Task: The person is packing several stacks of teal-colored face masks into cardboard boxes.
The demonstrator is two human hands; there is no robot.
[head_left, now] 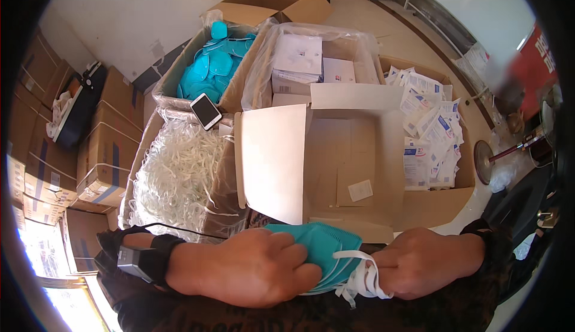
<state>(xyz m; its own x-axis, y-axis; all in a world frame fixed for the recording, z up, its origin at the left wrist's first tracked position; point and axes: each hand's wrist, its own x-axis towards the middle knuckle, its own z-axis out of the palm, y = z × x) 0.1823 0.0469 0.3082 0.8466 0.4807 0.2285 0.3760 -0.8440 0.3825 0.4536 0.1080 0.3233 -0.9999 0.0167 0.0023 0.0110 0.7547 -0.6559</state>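
The left hand (254, 266) is closed over the left side of a teal folded face mask (320, 249), fingers curled across its top, low in the view and just in front of an open, nearly empty white carton (335, 164). The right hand (422, 262) grips the mask's right end, fingers pressed together around a bundle of white elastic straps (362, 281); it looks as though several masks are stacked in the grasp, though the edges are too close to count. The left wrist carries a dark band with a small grey device (135, 257). Behind the carton, a plastic-lined box of more teal masks (212, 68) stands beside a box of white packets (305, 62), and a smartphone (205, 111) rests on the rim between that teal box and a box of white strap material (173, 176). To the right, a box holds sealed white pouches (431, 134).
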